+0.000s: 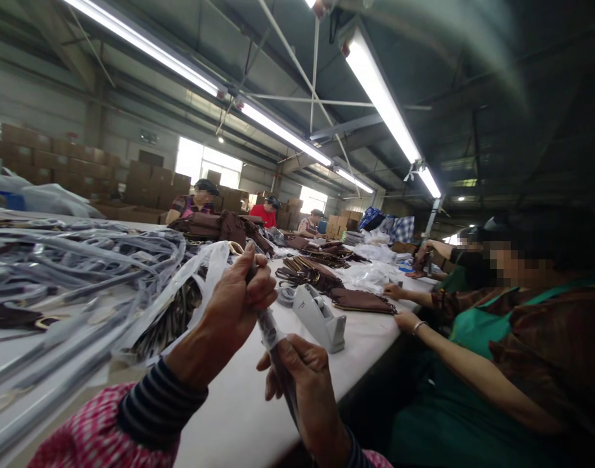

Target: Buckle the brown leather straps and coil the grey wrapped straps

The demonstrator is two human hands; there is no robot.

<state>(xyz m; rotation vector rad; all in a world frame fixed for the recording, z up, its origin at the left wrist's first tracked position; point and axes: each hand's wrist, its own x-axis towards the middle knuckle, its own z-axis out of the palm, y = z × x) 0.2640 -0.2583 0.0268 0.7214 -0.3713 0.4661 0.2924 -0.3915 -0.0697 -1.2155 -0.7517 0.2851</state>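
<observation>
My left hand (246, 289) is closed around the upper part of a dark strap (285, 374) held over the table. A gold-coloured metal ring (236, 247) shows just above that fist. Clear plastic film (268, 328) wraps the strap between my hands. Lower down, my right hand (304, 370) pinches the strap between thumb and fingers, and its lower end runs out of sight. Beyond my hands stands a grey tape dispenser (319, 318). To the left of my left hand lies a plastic bag (180, 299) with dark straps inside.
A heap of plastic-wrapped straps (83, 266) covers the left of the white table (229, 416). Brown pouches (363, 300) and more goods lie farther along. At right, a co-worker in a green apron (477, 328) has hands at the table edge. Cartons (58, 159) are stacked behind.
</observation>
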